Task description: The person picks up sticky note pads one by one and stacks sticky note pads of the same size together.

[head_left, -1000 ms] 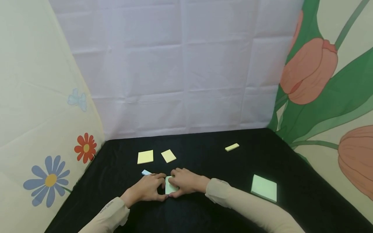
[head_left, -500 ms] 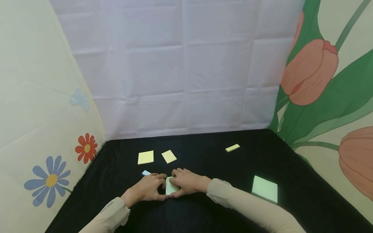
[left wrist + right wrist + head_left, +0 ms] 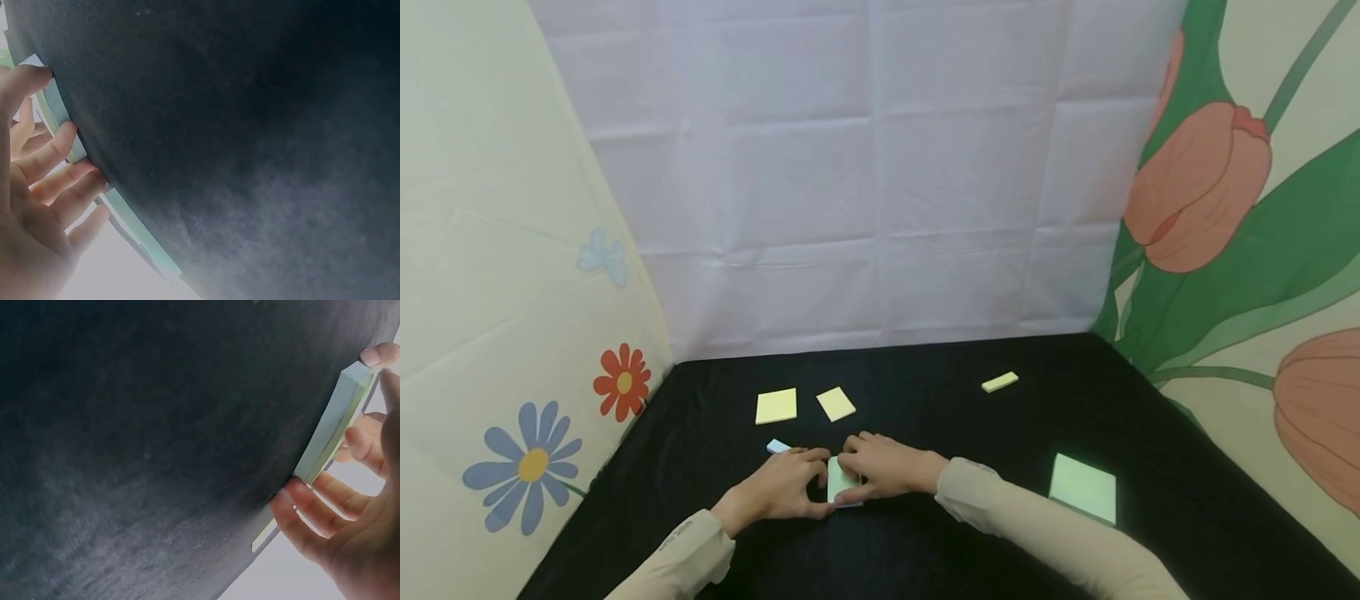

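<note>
In the head view a pale green sticky note pad (image 3: pixel 839 478) lies between my two hands, with a blue pad (image 3: pixel 853 504) showing beneath its near edge. The left wrist view shows the blue pad's side (image 3: pixel 57 106) between the thumb and fingertips of my left hand (image 3: pixel 781 485). From the other side my right hand (image 3: pixel 886 467) grips the same stack, thumb at one corner and fingertips at the far one; its blue and green layers (image 3: pixel 334 422) look level along that side. A narrow blue pad (image 3: pixel 777 447) pokes out behind the left fingers.
Two yellow pads, a larger square (image 3: pixel 777 407) and a smaller one (image 3: pixel 836 403), lie farther back. A narrow yellow pad (image 3: pixel 1000 382) lies back right, and a large green pad (image 3: pixel 1083 488) beside my right forearm. Black cloth (image 3: pixel 925 550) covers the table.
The right thumb has shifted slightly right along the near edge, and more of the blue pad shows there. Both hands stay at the stack; the other pads stay in place.
</note>
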`<state>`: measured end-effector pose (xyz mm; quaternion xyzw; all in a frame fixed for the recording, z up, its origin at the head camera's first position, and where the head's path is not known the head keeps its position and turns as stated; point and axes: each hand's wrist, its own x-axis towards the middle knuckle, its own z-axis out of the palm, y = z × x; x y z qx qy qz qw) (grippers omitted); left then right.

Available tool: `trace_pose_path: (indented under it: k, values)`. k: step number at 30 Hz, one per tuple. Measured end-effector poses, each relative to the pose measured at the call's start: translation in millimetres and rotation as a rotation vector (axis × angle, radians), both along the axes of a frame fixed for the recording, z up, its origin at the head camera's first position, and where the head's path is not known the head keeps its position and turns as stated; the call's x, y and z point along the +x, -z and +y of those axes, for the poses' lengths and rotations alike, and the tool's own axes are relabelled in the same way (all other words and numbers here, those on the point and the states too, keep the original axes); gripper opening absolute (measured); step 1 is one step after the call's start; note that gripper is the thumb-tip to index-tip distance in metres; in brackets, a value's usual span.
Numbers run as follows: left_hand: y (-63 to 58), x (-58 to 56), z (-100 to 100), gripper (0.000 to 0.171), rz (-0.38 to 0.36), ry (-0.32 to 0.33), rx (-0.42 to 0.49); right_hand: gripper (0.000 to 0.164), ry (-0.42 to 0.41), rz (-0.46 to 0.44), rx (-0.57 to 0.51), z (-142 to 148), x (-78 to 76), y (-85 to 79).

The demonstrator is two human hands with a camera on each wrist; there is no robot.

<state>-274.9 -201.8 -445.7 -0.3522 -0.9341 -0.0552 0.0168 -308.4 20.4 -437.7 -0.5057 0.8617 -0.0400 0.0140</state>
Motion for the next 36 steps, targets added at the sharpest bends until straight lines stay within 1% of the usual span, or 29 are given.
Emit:
trace_pose_path:
  k: [8, 13, 16, 23, 29, 36]
  values:
    - [1.5, -0.2, 0, 0.032, -0.001, -0.009, -0.003, 0.034, 0.016, -0.061, -0.047, -1, -3.7, -2.0]
    - [2.2, -0.5, -1, 0.034, 0.007, -0.016, -0.005, 0.028, 0.017, -0.040, -0.086, -4, -4.8, -7.0]
    - [2.4, -0.4, -2, 0.033, 0.010, -0.015, -0.002, 0.024, 0.019, -0.040, -0.103, -6, -8.5, -6.8]
    - [2.6, -0.1, 1, 0.035, 0.016, -0.002, -0.006, 0.016, 0.040, -0.091, -0.170, -4, -18.2, -3.2]
    - [3.4, 0.6, 0, 0.035, 0.030, -0.004, -0.016, 0.013, 0.025, -0.060, -0.171, -5, -26.0, -0.7]
    - [2.2, -0.5, 0, 0.036, 0.022, -0.008, -0.020, 0.012, 0.035, -0.016, -0.170, -6, -34.9, -1.7]
